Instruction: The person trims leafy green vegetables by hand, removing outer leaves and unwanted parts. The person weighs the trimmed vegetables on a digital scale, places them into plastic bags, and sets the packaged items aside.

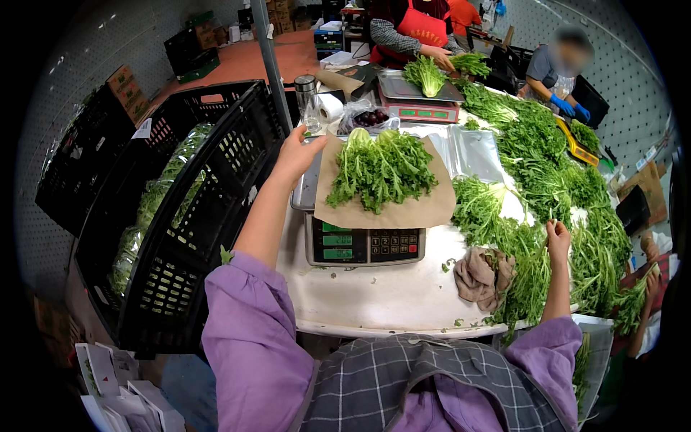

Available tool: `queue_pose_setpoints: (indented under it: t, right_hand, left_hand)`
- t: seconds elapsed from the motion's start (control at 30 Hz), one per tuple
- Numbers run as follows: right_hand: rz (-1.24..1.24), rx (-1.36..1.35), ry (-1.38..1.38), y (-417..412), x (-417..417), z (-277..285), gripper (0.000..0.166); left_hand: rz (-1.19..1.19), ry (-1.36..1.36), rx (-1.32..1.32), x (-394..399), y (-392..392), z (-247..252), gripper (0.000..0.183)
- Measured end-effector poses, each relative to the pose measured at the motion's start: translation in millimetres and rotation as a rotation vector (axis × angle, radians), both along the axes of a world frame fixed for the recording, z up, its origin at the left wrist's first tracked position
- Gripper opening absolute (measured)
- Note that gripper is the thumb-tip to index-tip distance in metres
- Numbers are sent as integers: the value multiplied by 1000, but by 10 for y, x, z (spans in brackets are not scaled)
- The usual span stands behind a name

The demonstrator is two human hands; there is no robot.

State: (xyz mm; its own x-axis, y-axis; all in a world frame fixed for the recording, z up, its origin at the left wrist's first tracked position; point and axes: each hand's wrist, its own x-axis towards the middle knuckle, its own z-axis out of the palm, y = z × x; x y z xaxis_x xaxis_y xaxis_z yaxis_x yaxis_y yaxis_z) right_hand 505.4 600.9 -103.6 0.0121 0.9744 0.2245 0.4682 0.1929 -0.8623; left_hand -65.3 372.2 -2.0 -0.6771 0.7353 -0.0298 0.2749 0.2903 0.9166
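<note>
On the steel pan point(305, 186) of a digital scale point(367, 245) lies a sheet of brown paper point(378, 215). Two bunches of frilly leafy greens point(380, 170) rest on it, pale bases away from me. My left hand point(298, 154) is at the pan's far left corner, fingers apart, with a bit of leaf by the fingertips. To the right, my right hand point(559, 237) pinches a thin pale stem above a heap of loose greens point(532, 264). A crumpled brown cloth point(484, 278) lies between the scale and this heap.
Black plastic crates point(183, 200) with bagged greens stand left, beside a metal post point(272, 65). Behind the scale are a glass bottle point(307, 102), clear plastic bags point(478, 154) and a second scale point(421, 102). Co-workers handle greens opposite and at right; one wears blue gloves point(564, 105).
</note>
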Motion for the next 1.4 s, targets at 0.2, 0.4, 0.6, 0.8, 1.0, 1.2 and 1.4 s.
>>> queue_pose_setpoints:
  t: [0.2,0.4,0.6,0.8,1.0,1.2,1.4]
  right_hand:
    - [-30,66,-160,127,64,-96,30]
    - [24,134,-299,-96,-916,261,58]
    - [388,-266,53,-130,-2178,159,63]
    - [586,-364,156,-195,-2846,305,76]
    - [607,-651,404,-98,-3116,491,50]
    - [822,-712,764,-284,-3360,337,48]
    - [887,-649,1039,-471,-3316,378,51]
  left_hand:
    - [26,-55,3,-38,9,-146,76]
    - [94,-179,-96,-271,236,-592,69]
    - [-3,-472,-64,-424,485,-958,53]
    - [-41,-630,70,-399,683,-956,49]
    - [-56,-529,154,-499,826,-1313,36]
    - [-126,-692,141,-379,888,-1270,53]
    - [-307,-768,277,-11,805,-967,59]
